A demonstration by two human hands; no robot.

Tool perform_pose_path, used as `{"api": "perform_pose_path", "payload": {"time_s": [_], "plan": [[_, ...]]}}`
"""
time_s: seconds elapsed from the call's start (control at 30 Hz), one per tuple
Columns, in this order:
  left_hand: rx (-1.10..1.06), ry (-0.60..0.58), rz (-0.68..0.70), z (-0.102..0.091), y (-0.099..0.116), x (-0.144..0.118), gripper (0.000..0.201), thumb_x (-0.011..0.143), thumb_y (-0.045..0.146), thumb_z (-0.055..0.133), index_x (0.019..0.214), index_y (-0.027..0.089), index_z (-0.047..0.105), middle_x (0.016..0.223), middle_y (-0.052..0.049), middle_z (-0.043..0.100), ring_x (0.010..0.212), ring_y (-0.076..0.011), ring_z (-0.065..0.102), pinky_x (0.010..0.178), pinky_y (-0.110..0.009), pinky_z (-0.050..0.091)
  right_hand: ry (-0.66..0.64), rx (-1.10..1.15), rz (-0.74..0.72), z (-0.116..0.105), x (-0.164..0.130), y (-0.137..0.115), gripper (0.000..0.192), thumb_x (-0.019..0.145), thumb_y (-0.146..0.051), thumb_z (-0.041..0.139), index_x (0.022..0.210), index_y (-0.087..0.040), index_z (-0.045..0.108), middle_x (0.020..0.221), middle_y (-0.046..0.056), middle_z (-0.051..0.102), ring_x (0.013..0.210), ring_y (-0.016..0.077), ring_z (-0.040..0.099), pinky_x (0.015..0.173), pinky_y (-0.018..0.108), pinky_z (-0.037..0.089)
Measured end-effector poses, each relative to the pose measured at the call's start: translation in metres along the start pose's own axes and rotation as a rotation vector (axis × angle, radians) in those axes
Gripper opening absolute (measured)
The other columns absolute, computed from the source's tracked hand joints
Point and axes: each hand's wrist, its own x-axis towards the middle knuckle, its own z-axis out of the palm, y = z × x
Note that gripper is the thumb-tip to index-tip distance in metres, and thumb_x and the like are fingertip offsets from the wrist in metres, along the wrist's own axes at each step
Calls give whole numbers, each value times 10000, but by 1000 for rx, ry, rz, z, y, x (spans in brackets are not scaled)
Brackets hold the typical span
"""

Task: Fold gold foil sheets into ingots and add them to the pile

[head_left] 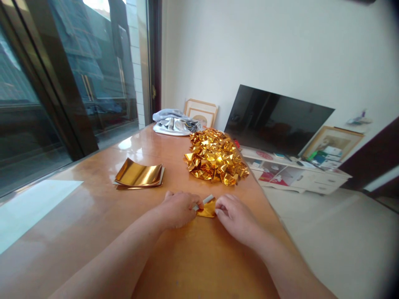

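Both forearms are bare, with no sleeves showing. The left hand (178, 209) and right hand (235, 216) wear no gloves, rings or watch.

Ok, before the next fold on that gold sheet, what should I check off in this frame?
1. Left hand on the gold foil sheet: ok, fingertips pinch its left edge.
2. Right hand on the sheet: ok, fingers touch its right edge.
3. Sheet flat on the wooden table: ok, though its white upper edge lifts.
4. Stack of flat gold sheets apart from the hands: ok.
5. Pile of folded gold pieces apart from the work: ok.
6. Crease aligned: cannot tell, fingers cover it.
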Motion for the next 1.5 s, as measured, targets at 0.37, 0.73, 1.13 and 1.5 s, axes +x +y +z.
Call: {"api": "perform_pose_path", "payload": {"time_s": [0.37,0.73,1.13,1.5], "plan": [[-26,-14,41,-2,-4,-1,354,805,215,491,1040,334,727,1011,0,756,984,-263,656,842,-376,358,-139,-203,-306,-2,-5,-36,307,963,-154,501,1216,-221,662,1115,88,636,1059,235,536,926,368,461],[-61,-44,45,-7,-2,-1,365,790,209,515,1037,347,746,935,15,752,916,-248,657,859,-375,363,-160,-323,-275,-1,-10,-52,318,997,-139,427,1219,-162,653,1159,131,632,1114,263,522,964,401,457],[-105,-87,39,-9,-3,0,370,776,185,515,1017,330,756,870,18,744,917,-238,641,878,-378,392,-158,-287,-296,12,-8,-53,323,994,-126,413,1237,-148,625,1187,131,610,1129,255,517,981,382,475],[-110,-78,59,-7,-4,2,357,824,234,480,1028,362,743,975,46,769,997,-239,656,882,-360,399,-216,-230,-274,-2,-6,-52,350,923,-124,482,1232,-159,643,1203,116,596,1149,247,490,1019,365,431]]}}
